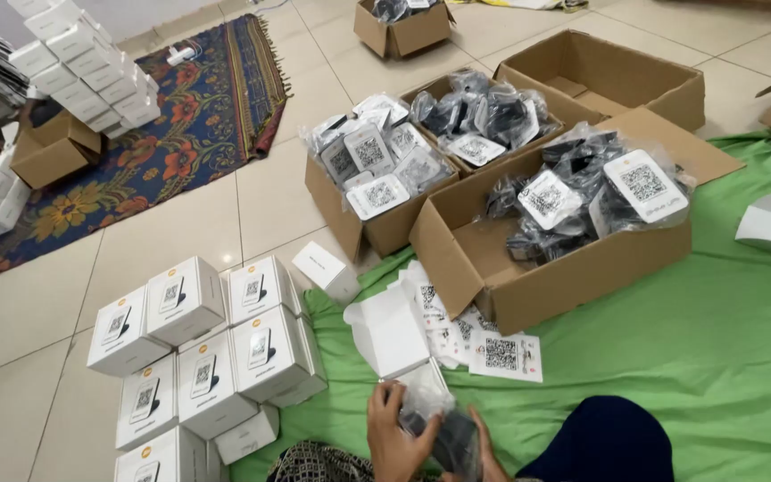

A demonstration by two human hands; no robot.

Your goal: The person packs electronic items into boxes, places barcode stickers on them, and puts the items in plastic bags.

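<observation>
At the bottom middle, my left hand [392, 433] and my right hand [485, 457] both grip a clear plastic bag [435, 412] with a black item [455, 442] inside. An open white box [392, 332] lies just above them on the green cloth [707, 357]. Printed cards with square code patterns [500, 353] lie beside that box. My right hand is mostly hidden behind the bag.
Stacked white boxes [203, 344] stand on the tile floor at left. Cardboard boxes [546, 268] full of bagged black items sit ahead, with an empty one [609, 76] behind. More white boxes [87, 62] are piled on a patterned rug [180, 134]. My dark-clothed knee [609, 442] is at bottom right.
</observation>
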